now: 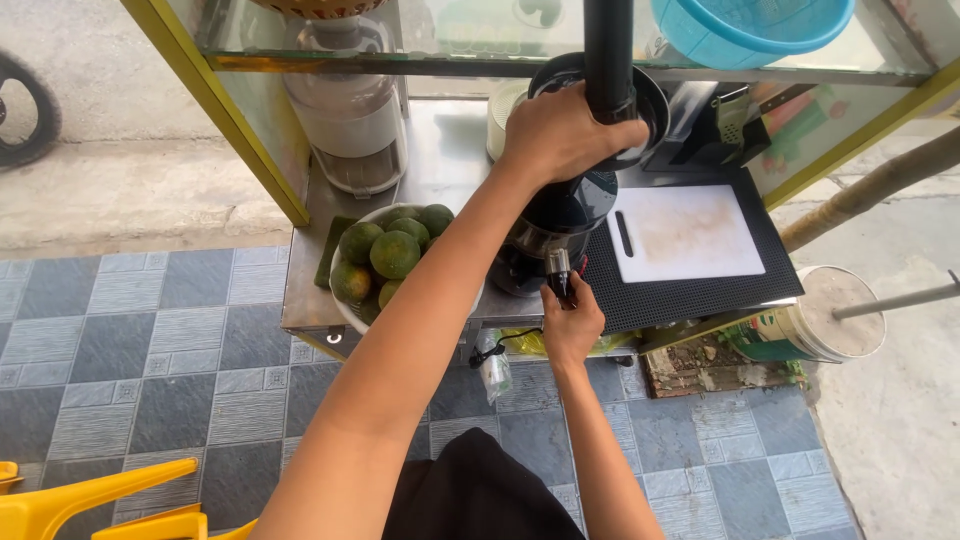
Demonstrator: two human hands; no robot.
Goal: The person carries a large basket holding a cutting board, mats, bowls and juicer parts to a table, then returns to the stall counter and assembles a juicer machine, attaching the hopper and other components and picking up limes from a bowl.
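Left hand (pixel 562 135) is wrapped tight around the black pusher (pixel 609 55) atop the juicer (pixel 560 205), right hand (pixel 570 322) pinching the spout (pixel 558 268) at its front, oranges bowl (pixel 345 312) just left.

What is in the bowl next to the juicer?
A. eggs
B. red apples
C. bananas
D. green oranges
D: the bowl on the steel counter holds round green oranges, just left of the black juicer that both hands are working.
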